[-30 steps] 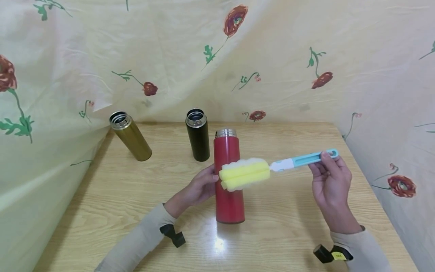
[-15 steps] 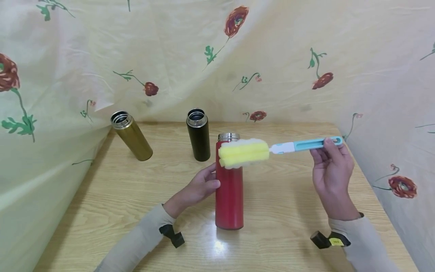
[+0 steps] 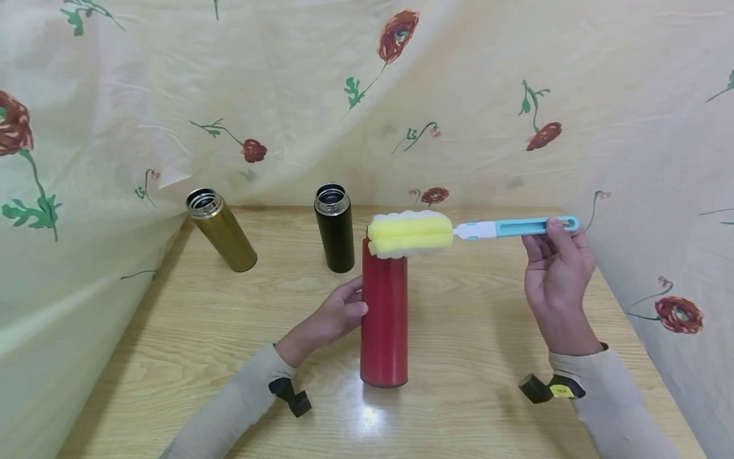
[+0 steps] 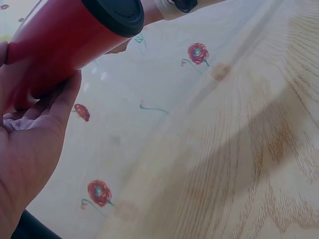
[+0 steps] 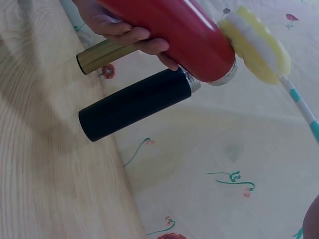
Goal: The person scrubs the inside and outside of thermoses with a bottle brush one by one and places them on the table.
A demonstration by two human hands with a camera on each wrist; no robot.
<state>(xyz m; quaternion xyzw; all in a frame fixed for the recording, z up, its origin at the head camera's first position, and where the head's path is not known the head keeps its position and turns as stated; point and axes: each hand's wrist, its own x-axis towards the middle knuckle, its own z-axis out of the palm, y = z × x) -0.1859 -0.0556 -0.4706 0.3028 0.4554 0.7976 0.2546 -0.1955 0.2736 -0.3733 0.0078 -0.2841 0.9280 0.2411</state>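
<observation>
A red flask stands upright at the middle of the wooden table. My left hand grips its side; the left wrist view shows the fingers wrapped around the red flask. My right hand pinches the blue handle of a bottle brush held level. Its yellow and white sponge head lies across the flask's mouth and hides it. In the right wrist view the sponge head sits just past the steel rim of the red flask.
A black flask stands open behind the red one, and a gold flask stands open at the back left. Flowered cloth hangs behind and at both sides of the table. Bare wood lies to the right and at the front.
My right hand has lifted the brush from in front of the flask's body up to its mouth. The left hand has stayed on the flask.
</observation>
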